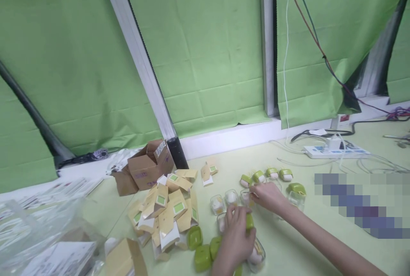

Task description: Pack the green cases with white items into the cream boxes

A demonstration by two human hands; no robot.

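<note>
My left hand (236, 235) is curled round a green plastic lid (249, 221), which shows between thumb and fingers. Beside it lies a clear container (256, 259) with a white and pale item inside. Reaching in from the right, my right hand (268, 197) has its fingers pinched together at a clear cup (246, 198); what they hold is hidden. Clear cups with white contents (218, 204) stand to the left of it. Behind are several small green-topped pieces (259, 176). Loose green lids (203, 258) lie left of my left hand.
A heap of small tan cartons (166, 212) with green labels lies to the left. Behind it stands an open brown cardboard box (149, 167). Clear plastic bags (41, 233) fill the left edge. A white power strip (336, 152) with cables is at the back right.
</note>
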